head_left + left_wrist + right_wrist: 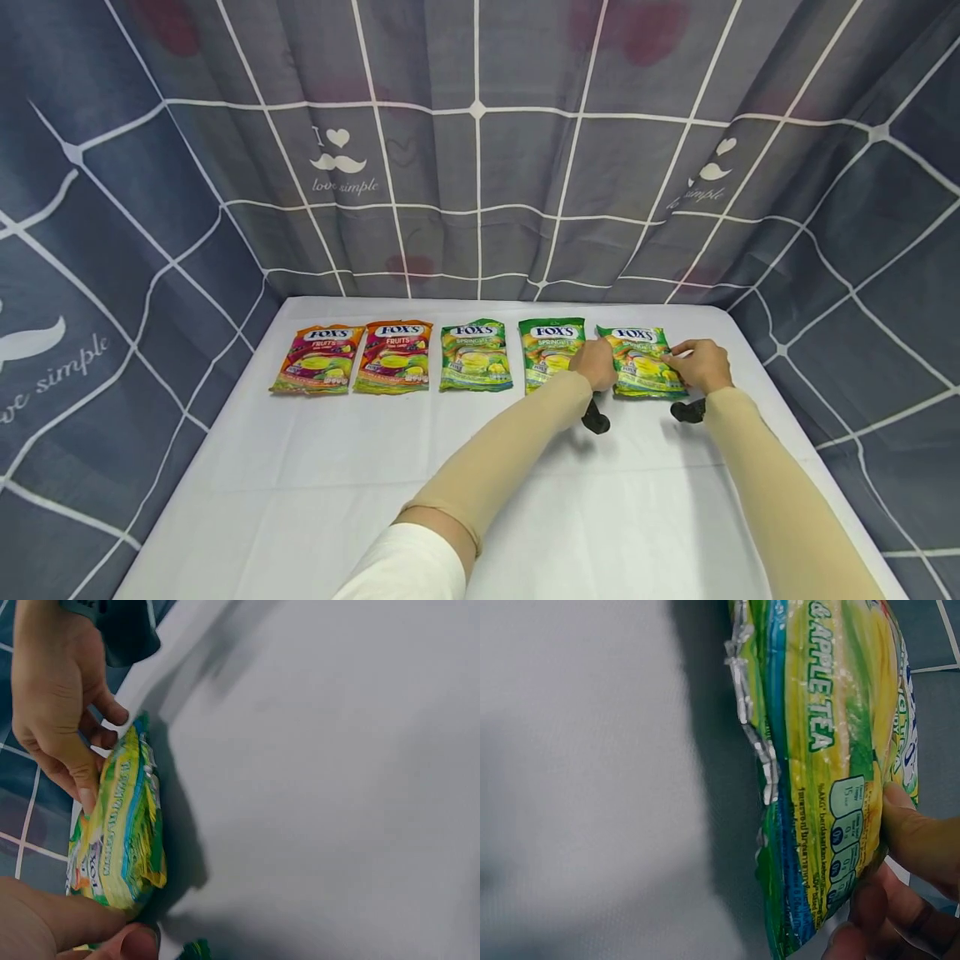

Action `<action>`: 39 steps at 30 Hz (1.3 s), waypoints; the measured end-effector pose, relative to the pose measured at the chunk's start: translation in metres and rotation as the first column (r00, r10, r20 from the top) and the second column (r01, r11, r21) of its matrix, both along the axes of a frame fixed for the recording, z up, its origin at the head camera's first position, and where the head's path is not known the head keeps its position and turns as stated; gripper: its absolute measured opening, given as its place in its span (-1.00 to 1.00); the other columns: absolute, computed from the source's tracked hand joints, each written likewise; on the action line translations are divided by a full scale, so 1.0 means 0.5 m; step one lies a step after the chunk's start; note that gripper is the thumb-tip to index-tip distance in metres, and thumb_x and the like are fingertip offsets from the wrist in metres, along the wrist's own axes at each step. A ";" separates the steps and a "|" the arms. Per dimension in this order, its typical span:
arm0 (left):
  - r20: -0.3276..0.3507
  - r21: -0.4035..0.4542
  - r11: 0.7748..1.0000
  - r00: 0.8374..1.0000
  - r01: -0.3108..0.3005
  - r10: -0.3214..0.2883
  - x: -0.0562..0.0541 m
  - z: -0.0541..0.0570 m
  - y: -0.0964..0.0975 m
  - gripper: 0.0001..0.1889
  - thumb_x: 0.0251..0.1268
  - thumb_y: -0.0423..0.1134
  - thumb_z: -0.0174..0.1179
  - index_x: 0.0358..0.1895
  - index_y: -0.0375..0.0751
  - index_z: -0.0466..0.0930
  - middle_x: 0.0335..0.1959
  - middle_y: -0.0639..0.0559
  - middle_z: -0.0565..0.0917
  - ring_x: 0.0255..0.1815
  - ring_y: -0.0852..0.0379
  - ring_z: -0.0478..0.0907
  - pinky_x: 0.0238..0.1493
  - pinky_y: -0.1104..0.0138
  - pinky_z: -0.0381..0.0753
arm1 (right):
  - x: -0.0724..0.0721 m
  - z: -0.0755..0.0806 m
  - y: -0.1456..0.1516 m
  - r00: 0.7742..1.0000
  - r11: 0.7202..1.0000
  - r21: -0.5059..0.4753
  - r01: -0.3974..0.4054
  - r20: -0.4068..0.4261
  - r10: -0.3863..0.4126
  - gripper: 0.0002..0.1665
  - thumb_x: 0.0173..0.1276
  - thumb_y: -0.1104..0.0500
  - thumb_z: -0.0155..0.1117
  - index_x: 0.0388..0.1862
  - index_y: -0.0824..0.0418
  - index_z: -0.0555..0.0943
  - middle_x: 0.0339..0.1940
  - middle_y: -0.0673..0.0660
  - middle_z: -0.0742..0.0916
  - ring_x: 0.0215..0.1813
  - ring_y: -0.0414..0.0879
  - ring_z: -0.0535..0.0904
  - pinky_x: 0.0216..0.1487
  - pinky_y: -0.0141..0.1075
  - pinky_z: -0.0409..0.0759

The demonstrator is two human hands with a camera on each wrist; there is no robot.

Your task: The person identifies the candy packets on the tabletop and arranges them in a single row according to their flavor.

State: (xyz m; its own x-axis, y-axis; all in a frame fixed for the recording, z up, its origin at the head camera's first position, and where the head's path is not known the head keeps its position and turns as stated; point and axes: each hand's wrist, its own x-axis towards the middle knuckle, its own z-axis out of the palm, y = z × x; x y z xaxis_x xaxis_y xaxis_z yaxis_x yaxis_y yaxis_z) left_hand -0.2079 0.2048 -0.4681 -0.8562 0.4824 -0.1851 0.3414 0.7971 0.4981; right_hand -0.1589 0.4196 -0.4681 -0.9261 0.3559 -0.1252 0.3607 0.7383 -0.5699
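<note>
A green-and-yellow FOX'S candy bag [643, 371] lies at the right end of a row of bags. My right hand [702, 365] pinches its right edge, thumb on the printed face and fingers beneath, as the right wrist view shows on the bag [832, 757]. My left hand [595, 364] grips the opposite edge; in the left wrist view its thumb and a finger close on the end of the bag [124, 825]. That left hand also partly covers the neighbouring green candy bag [552, 337].
Farther left lie another green candy bag [476, 354] and two red-orange FOX'S fruit candy bags [393, 357], [318, 358] in the same row. A white-covered table [337, 483] carries everything. Dark checked curtains [510, 167] enclose its back and both sides.
</note>
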 end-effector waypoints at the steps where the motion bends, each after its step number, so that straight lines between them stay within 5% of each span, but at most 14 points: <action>1: -0.001 0.000 1.000 1.000 0.004 -0.004 0.000 0.003 -0.003 -0.61 0.53 -0.22 0.40 0.31 -0.21 0.62 -0.38 0.03 0.66 -0.45 0.14 0.60 -0.50 0.34 0.57 | 0.000 0.002 0.000 1.000 1.000 0.005 -0.005 0.002 0.005 -0.48 0.56 0.08 0.43 0.17 0.54 0.67 -0.24 0.37 0.78 -0.48 -0.07 0.64 -0.41 -0.24 0.58; 5: -0.013 0.008 1.000 1.000 0.009 -0.008 0.001 0.014 -0.012 -0.55 0.54 -0.19 0.39 0.38 -0.22 0.58 -0.33 0.01 0.69 -0.44 0.14 0.60 -0.48 0.33 0.57 | -0.004 0.008 0.001 1.000 1.000 0.021 -0.013 0.006 0.013 -0.46 0.57 0.06 0.43 0.18 0.54 0.68 -0.20 0.39 0.78 -0.44 -0.04 0.64 -0.36 -0.23 0.55; 12: -0.013 0.033 0.998 0.998 0.060 -0.059 -0.076 -0.087 0.019 -0.70 0.53 -0.14 0.36 0.18 -0.13 0.60 -0.41 0.06 0.66 -0.53 0.17 0.57 -0.56 0.34 0.55 | -0.004 0.006 0.002 1.000 1.000 0.017 0.003 0.002 -0.003 -0.43 0.55 0.05 0.44 0.18 0.56 0.66 -0.19 0.41 0.79 -0.46 -0.04 0.65 -0.38 -0.22 0.56; 15: -0.038 0.054 0.996 0.996 0.076 -0.074 -0.087 -0.104 0.016 -0.72 0.50 -0.12 0.38 0.16 -0.03 0.65 -0.33 0.14 0.72 -0.56 0.20 0.57 -0.56 0.35 0.55 | -0.004 0.003 0.004 1.000 1.000 0.030 0.005 -0.010 -0.005 -0.41 0.54 0.04 0.44 0.19 0.57 0.64 -0.16 0.44 0.80 -0.42 0.00 0.67 -0.35 -0.20 0.56; 23: -0.073 0.182 0.971 0.987 0.157 -0.146 -0.009 0.051 -0.078 -0.56 0.58 -0.15 0.35 0.39 -0.21 0.63 -0.11 0.08 0.83 -0.31 0.28 0.70 -0.30 0.41 0.62 | 0.000 0.004 -0.004 0.999 0.992 0.125 0.014 -0.047 -0.008 -0.39 0.50 0.01 0.45 0.18 0.54 0.64 -0.07 0.46 0.78 -0.04 0.34 0.68 -0.05 0.12 0.59; 26: -0.179 0.133 0.961 0.960 0.240 -0.215 -0.003 0.069 -0.108 -0.58 0.64 -0.12 0.28 0.40 -0.22 0.60 0.09 0.02 0.79 -0.11 0.23 0.72 -0.21 0.41 0.62 | -0.001 0.011 -0.015 0.998 0.986 0.165 0.012 -0.069 0.000 -0.40 0.52 -0.01 0.42 0.19 0.51 0.64 -0.05 0.46 0.79 -0.01 0.38 0.70 -0.03 0.18 0.61; 29: -0.298 0.041 0.950 0.911 0.311 -0.285 -0.003 0.077 -0.143 -0.58 0.69 -0.09 0.23 0.40 -0.23 0.59 0.22 -0.03 0.73 0.00 0.15 0.72 -0.14 0.38 0.65 | 0.001 0.024 -0.030 0.994 0.983 0.182 -0.003 -0.110 0.023 -0.39 0.56 -0.01 0.35 0.22 0.53 0.63 -0.03 0.48 0.79 -0.01 0.39 0.71 -0.07 0.18 0.62; 33: -0.405 -0.083 0.943 0.854 0.322 -0.327 0.002 0.089 -0.199 -0.55 0.70 0.00 0.22 0.42 -0.18 0.55 0.24 -0.01 0.69 0.09 0.10 0.70 0.02 0.26 0.67 | 0.010 0.047 -0.057 0.980 0.976 0.206 -0.074 -0.166 0.109 -0.36 0.62 -0.02 0.27 0.26 0.57 0.61 0.07 0.54 0.76 0.06 0.45 0.69 -0.01 0.23 0.63; 36: -0.432 -0.135 0.946 0.842 0.295 -0.324 0.016 0.101 -0.250 -0.51 0.70 0.04 0.22 0.46 -0.13 0.52 0.27 0.00 0.66 0.24 0.04 0.63 0.21 0.09 0.64 | 0.022 0.064 -0.080 0.958 0.955 0.253 -0.154 -0.198 0.207 -0.29 0.65 -0.04 0.26 0.34 0.61 0.57 0.21 0.60 0.68 0.20 0.54 0.62 0.12 0.33 0.60; 39: -0.438 -0.151 0.952 0.846 0.265 -0.305 0.033 0.116 -0.303 -0.46 0.70 0.08 0.21 0.53 -0.11 0.48 0.41 -0.05 0.59 0.43 -0.03 0.53 0.41 -0.06 0.53 | 0.036 0.081 -0.107 0.933 0.927 0.312 -0.209 -0.220 0.284 -0.21 0.66 -0.07 0.29 0.44 0.62 0.49 0.35 0.64 0.59 0.36 0.58 0.51 0.28 0.42 0.50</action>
